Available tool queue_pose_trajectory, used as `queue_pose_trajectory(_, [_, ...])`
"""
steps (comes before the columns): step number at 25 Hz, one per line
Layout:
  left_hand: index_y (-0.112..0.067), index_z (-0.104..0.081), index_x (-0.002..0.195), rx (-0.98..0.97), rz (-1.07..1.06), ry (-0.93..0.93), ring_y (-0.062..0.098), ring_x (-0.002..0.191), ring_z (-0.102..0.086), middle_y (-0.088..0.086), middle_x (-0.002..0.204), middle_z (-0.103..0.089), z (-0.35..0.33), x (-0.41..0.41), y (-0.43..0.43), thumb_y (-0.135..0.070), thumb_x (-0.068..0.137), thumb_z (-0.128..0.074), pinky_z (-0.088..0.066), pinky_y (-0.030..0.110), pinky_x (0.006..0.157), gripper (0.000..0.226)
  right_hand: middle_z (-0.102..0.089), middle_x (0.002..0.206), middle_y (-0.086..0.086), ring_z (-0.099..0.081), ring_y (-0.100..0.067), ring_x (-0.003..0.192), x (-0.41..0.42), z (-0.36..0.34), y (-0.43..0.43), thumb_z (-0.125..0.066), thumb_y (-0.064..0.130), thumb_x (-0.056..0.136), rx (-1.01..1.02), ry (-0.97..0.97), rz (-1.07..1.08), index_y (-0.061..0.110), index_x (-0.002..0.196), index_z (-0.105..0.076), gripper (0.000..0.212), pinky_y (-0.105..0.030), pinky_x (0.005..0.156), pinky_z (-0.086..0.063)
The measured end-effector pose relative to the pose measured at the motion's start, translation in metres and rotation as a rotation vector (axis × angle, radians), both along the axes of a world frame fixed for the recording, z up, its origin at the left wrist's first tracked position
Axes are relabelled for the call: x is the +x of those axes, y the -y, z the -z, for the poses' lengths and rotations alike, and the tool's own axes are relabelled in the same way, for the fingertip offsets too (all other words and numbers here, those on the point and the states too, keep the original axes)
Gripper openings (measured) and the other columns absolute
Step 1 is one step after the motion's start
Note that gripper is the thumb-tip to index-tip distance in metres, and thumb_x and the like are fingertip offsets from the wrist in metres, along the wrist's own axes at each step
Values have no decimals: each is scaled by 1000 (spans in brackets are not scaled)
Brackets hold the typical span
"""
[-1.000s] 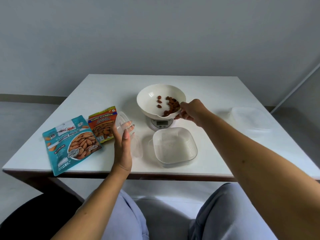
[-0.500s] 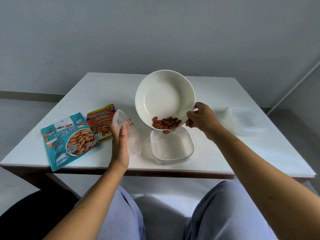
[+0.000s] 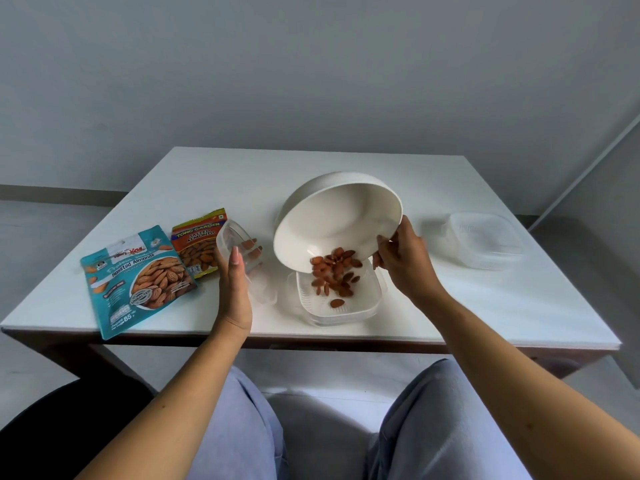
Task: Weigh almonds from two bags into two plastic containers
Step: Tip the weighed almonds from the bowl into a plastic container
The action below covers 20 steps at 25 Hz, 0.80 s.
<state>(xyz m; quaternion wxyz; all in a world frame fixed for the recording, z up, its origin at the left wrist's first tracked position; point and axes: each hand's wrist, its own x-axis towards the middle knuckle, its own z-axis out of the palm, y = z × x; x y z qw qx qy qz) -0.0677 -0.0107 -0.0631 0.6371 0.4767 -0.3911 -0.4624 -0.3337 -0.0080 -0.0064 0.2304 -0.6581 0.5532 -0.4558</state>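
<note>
right hand (image 3: 401,261) tilts white bowl (image 3: 332,216) | almonds (image 3: 334,275) spill into clear container (image 3: 370,308) | left hand (image 3: 235,289) holds lid (image 3: 235,247)

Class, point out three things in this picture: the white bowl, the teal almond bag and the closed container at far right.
white bowl (image 3: 332,223): head view, inner wall.
teal almond bag (image 3: 138,282): head view, printed front.
closed container (image 3: 485,242): head view, lid top.

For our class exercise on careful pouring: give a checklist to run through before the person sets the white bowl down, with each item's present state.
1. Open container under bowl lip: ok.
2. Almonds landing inside it: ok.
3. White bowl emptied: not ok, almonds remain at the lip.
4. Right hand grips the rim: ok.
5. Left hand holds the clear lid ready: ok.
6. Scale free to take the bowl: cannot tell, hidden behind it.
</note>
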Motion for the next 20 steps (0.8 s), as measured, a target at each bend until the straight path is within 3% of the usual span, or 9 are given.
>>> queue_pose_trajectory(3, [-30, -18, 154, -11, 7, 3, 29, 144, -35, 8, 159, -30, -3, -1, -2, -85, 64, -55, -27, 56, 117, 112, -61, 73, -8, -61, -21, 59, 1, 1, 0, -42, 4, 96, -27, 29, -7, 2, 116, -41, 21, -34, 60, -56])
queue_pose_trajectory(7, [-24, -18, 154, -18, 12, 13, 31, 141, -40, 10, 157, -33, -9, -4, -6, -86, 60, -57, -32, 55, 115, 120, -59, 69, 0, -59, -16, 58, 1, -1, 2, -41, 6, 97, -63, 53, -9, 4, 121, -39, 24, -37, 62, -57])
queue_pose_trajectory(10, [-21, -18, 154, -23, 12, 31, 32, 134, -48, 15, 153, -39, -13, -7, -8, -90, 52, -56, -44, 44, 106, 129, -57, 65, 0, -56, -16, 57, 3, -4, 8, -41, 5, 96, -48, 87, 9, 6, 120, -39, 24, -38, 61, -53])
queue_pose_trajectory(14, [-24, -17, 154, -39, 4, 30, 31, 133, -49, 17, 152, -38, -18, -10, -10, -94, 46, -54, -46, 33, 99, 134, -57, 64, -7, -52, -18, 54, 15, -26, 24, -41, -1, 92, 96, 204, 47, 10, 123, -34, 33, -32, 55, -47])
queue_pose_trajectory(16, [-24, -17, 154, -47, 3, 37, 31, 134, -48, 18, 153, -37, -19, -10, -11, -95, 46, -53, -46, 37, 101, 134, -63, 74, -12, -57, -18, 56, 22, -40, 38, -41, 1, 92, 207, 264, 85, 14, 130, -32, 41, -28, 55, -52])
queue_pose_trajectory(20, [-22, -16, 154, -29, 1, 30, 32, 134, -47, 17, 153, -37, -19, -11, -12, -94, 47, -54, -42, 44, 106, 134, -66, 87, -20, -61, -17, 53, 35, -49, 68, -43, 8, 96, 398, 260, 176, 7, 131, -39, 35, -28, 54, -52])
